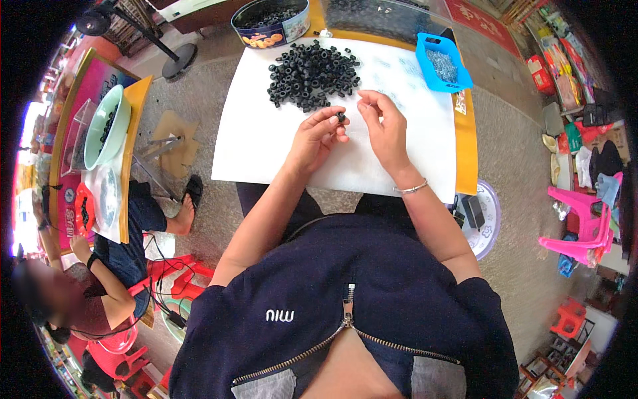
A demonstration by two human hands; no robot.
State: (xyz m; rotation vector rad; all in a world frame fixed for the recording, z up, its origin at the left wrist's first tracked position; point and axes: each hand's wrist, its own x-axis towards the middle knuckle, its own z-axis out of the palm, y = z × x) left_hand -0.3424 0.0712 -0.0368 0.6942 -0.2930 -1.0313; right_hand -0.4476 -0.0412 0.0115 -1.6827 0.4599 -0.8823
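My left hand [318, 136] pinches a small black ring-shaped part [341, 117] between thumb and fingers over a white sheet [259, 139] on the table. My right hand [384, 126] is just to its right, fingers curled near the same part, thumb and fingertips close together; whether it holds anything tiny I cannot tell. A silver bracelet sits on my right wrist. A heap of several black rings [311, 72] lies on the sheet just beyond both hands.
A blue tray of small metal pieces [443, 63] sits at the far right of the table. A round tin [271, 21] of black parts stands at the far edge. Another person [100, 279] sits at a second table on the left, with a green bowl [106, 126]. Pink stools [581, 226] stand to the right.
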